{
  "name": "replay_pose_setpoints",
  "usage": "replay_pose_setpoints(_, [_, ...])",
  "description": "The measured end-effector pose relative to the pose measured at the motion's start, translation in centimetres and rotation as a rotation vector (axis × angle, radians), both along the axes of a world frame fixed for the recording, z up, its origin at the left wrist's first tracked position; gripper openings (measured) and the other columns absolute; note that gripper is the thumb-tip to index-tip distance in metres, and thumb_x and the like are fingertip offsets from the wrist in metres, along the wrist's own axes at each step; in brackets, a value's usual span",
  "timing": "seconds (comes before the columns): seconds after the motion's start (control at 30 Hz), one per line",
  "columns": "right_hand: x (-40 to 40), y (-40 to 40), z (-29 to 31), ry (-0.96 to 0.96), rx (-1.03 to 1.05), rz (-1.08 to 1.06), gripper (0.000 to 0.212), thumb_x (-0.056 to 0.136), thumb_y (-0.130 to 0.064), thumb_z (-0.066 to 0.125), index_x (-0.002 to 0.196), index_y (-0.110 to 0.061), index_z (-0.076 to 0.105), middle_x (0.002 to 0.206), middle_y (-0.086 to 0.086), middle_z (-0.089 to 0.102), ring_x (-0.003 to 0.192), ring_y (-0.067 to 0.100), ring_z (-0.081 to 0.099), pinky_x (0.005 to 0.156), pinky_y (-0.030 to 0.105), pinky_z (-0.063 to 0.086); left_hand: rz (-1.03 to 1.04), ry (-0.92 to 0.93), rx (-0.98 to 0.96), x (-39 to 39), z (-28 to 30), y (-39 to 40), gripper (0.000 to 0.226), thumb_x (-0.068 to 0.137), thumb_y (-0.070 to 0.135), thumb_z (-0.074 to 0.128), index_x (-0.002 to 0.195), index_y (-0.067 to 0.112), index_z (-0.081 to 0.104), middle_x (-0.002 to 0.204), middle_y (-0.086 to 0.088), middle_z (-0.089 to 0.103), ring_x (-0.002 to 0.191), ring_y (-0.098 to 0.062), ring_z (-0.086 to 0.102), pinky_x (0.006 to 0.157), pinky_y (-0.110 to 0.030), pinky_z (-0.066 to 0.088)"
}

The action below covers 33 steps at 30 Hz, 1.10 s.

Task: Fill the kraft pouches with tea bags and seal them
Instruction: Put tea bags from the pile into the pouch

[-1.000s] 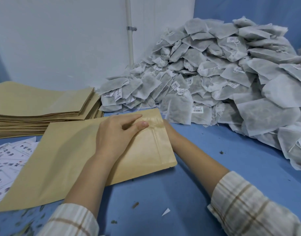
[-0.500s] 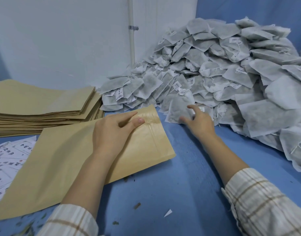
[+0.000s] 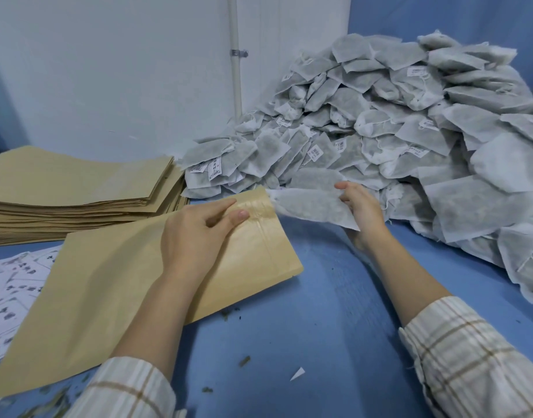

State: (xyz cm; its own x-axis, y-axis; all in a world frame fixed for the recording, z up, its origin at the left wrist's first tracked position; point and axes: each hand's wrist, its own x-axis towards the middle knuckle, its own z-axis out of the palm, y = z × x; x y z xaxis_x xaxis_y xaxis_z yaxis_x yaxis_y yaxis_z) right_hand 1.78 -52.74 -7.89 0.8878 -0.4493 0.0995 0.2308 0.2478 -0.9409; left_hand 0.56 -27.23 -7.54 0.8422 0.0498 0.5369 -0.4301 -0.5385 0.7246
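The kraft pouch [image 3: 180,285] lay flat on the blue surface [image 3: 334,312], its mouth pinched by the left hand [image 3: 195,236]. The right hand [image 3: 360,208] gripped a tea bag [image 3: 313,206] at the opening, seemingly just entering; best lift the mouth wider and slide it in corner-first.

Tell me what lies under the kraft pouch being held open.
Under the kraft pouch shows the blue table, and its left edge overlaps white printed labels. The left hand grips its mouth. Whatever lies beneath its middle is covered.
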Motion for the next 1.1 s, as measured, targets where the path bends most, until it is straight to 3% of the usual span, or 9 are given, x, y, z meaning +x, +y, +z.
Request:
replay_pose_setpoints(0.13, [-0.4, 0.2, 0.0, -0.021, -0.148, 0.168, 0.022, 0.085, 0.003, 0.055, 0.083, -0.015, 0.067, 0.063, 0.000, 0.062, 0.052, 0.006, 0.057, 0.047, 0.016, 0.045, 0.001, 0.005, -0.022, 0.1, 0.0, 0.1, 0.044, 0.063, 0.069, 0.060, 0.099, 0.045, 0.070, 0.080, 0.023, 0.064, 0.080, 0.007, 0.055, 0.066, -0.003, 0.033])
replay_pose_setpoints(0.43, [-0.6, 4.5, 0.9, -0.027, -0.520, 0.327, 0.024, 0.075, 0.000, 0.072, 0.093, -0.014, 0.064, 0.086, 0.000, 0.066, 0.083, 0.010, 0.062, 0.079, 0.020, 0.050, -0.094, -0.048, 0.003, -0.1, 0.0, -0.7, 0.047, 0.060, 0.070, 0.058, 0.094, 0.041, 0.073, 0.083, 0.027, 0.068, 0.078, 0.015, 0.054, 0.070, -0.004, 0.036])
replay_pose_setpoints(0.57, [-0.2, 8.7, 1.2, 0.060, -0.637, 0.331, 0.014, 0.083, -0.009, 0.065, 0.080, -0.022, 0.068, 0.075, -0.004, 0.067, 0.074, 0.015, 0.063, 0.071, 0.031, 0.053, -0.074, -0.061, 0.031, -0.2, 0.0, -1.1, 0.023, 0.073, 0.057, 0.066, 0.093, 0.046, 0.070, 0.092, 0.021, 0.071, 0.087, 0.004, 0.057, 0.075, -0.017, 0.042])
replay_pose_setpoints(0.67, [-0.3, 8.9, 1.3, 0.118, -0.478, 0.430, 0.015, 0.087, -0.011, 0.060, 0.076, -0.017, 0.068, 0.071, -0.002, 0.069, 0.068, 0.014, 0.065, 0.065, 0.028, 0.055, -0.069, -0.104, -0.032, -0.3, 0.1, -1.1, 0.013, 0.077, 0.053, 0.067, 0.089, 0.048, 0.070, 0.089, 0.020, 0.071, 0.087, -0.003, 0.062, 0.076, -0.027, 0.047])
replay_pose_setpoints(0.77, [-1.0, 7.2, 1.7, 0.167, -0.567, 0.562, 0.013, 0.090, -0.018, 0.057, 0.084, -0.017, 0.067, 0.071, -0.007, 0.068, 0.067, 0.009, 0.062, 0.057, 0.017, 0.049, -0.066, -0.141, -0.066, -0.4, 0.5, -1.2, 0.014, 0.078, 0.049, 0.068, 0.089, 0.043, 0.073, 0.090, 0.021, 0.070, 0.085, 0.000, 0.061, 0.074, -0.017, 0.043])
replay_pose_setpoints(0.87, [-1.0, 6.3, 1.8, 0.233, -0.743, 0.633, 0.016, 0.091, -0.014, 0.053, 0.095, 0.000, 0.060, 0.075, 0.008, 0.056, 0.067, 0.019, 0.051, 0.054, 0.021, 0.044, -0.072, -0.157, -0.081, -0.6, 0.6, -1.2, 0.009, 0.078, 0.045, 0.069, 0.086, 0.049, 0.070, 0.093, 0.023, 0.069, 0.084, 0.006, 0.059, 0.072, -0.006, 0.039])
replay_pose_setpoints(0.97, [-0.8, 6.4, 1.9, 0.210, -0.477, 0.641, 0.012, 0.092, -0.013, 0.056, 0.093, -0.003, 0.062, 0.078, 0.009, 0.063, 0.070, 0.022, 0.056, 0.066, 0.027, 0.045, -0.107, -0.168, -0.069, -0.9, 1.2, -1.4, 0.016, 0.078, 0.044, 0.069, 0.084, 0.057, 0.063, 0.099, 0.033, 0.062, 0.087, 0.010, 0.057, 0.076, -0.006, 0.039])
replay_pose_setpoints(1.03, [-1.4, 7.1, 2.2, 0.233, -0.399, 0.715, 0.011, 0.096, -0.016, 0.051, 0.097, -0.009, 0.059, 0.076, 0.003, 0.066, 0.063, 0.011, 0.064, 0.060, 0.022, 0.051, -0.123, -0.196, -0.052, -1.2, 1.6, -1.7, 0.019, 0.079, 0.041, 0.069, 0.084, 0.058, 0.062, 0.101, 0.038, 0.059, 0.089, 0.014, 0.056, 0.077, -0.004, 0.037])
replay_pose_setpoints(1.1, [-1.6, 10.4, 1.4, 0.186, -0.219, 0.537, 0.023, 0.097, -0.025, 0.044, 0.105, -0.005, 0.052, 0.085, -0.001, 0.057, 0.060, -0.002, 0.061, 0.060, 0.011, 0.050, -0.175, -0.196, -0.075, -1.4, 1.7, -2.2, 0.017, 0.078, 0.039, 0.070, 0.082, 0.055, 0.065, 0.095, 0.037, 0.061, 0.088, 0.013, 0.059, 0.077, -0.004, 0.038])
